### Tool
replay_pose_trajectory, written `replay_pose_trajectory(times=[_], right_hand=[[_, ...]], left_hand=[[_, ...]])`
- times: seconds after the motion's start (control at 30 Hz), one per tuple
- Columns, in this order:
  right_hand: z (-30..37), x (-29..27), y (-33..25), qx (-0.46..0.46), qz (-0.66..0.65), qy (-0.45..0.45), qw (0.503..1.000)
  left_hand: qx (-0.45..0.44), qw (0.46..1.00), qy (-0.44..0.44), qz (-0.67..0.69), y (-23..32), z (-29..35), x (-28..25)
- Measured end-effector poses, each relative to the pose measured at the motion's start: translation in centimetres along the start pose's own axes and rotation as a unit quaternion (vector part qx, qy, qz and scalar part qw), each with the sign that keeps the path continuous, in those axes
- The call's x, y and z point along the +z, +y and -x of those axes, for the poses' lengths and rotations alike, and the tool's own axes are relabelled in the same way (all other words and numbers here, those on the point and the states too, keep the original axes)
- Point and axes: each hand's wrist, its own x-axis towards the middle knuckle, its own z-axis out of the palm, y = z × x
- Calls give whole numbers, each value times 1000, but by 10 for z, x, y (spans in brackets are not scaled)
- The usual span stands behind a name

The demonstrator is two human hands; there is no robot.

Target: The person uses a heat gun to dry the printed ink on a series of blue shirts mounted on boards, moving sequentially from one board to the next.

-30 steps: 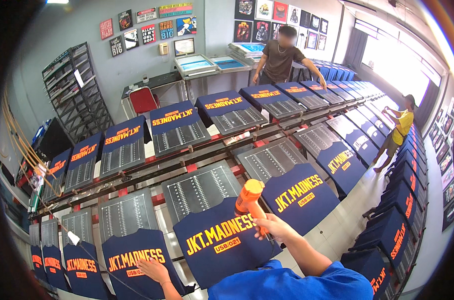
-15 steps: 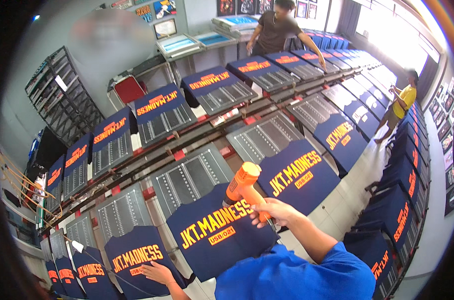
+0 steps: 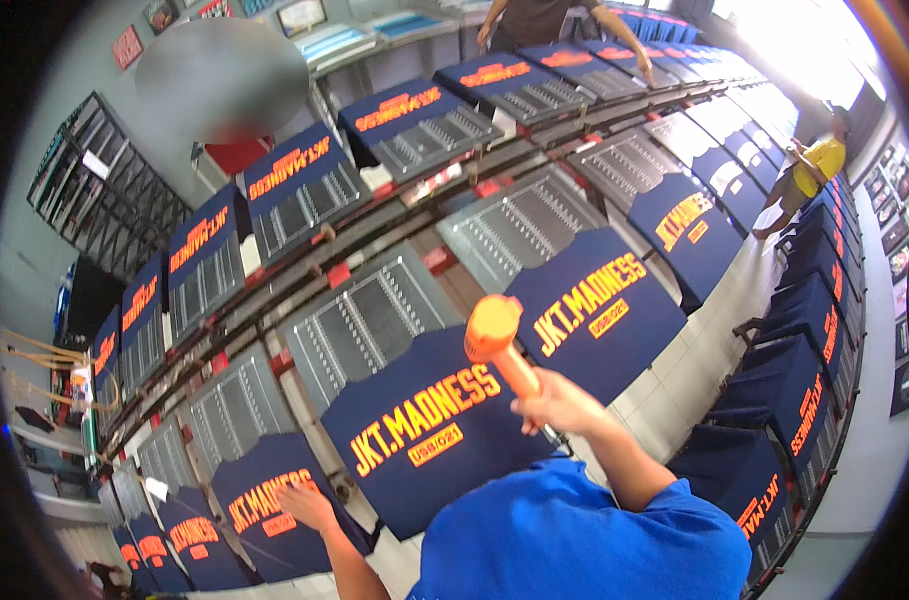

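Right hand point(image 3: 557, 402) is wrapped tight around the handle of an orange heat gun point(image 3: 500, 345), nozzle end up, aimed over the navy printed shirt point(image 3: 430, 430) at lower centre. Left hand point(image 3: 305, 506) lies flat and open on the neighbouring printed shirt point(image 3: 265, 510) at lower left, gripping nothing. Progress looks well along: every shirt in this near row carries its orange print. Several grey pallets point(image 3: 360, 320) in the middle row sit bare, so there's loading and printing left up there, I'd judge
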Motion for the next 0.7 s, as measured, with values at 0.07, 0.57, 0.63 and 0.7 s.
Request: replay_pose_trajectory(times=[0.07,0.57,0.63,0.7], right_hand=[[-3,-9,-1,-2,-96,-34,995],[3,-5,11,9,-86,6,996],[0,-2,15,5,-50,12,999],[1,-1,15,5,-39,7,999]], left_hand=[[8,999,32,-28,-27,2,14],[18,1000,-16,10,-4,-15,7],[32,999,-1,1,1,-19,8],[52,999,-3,2,4,-20,7]])
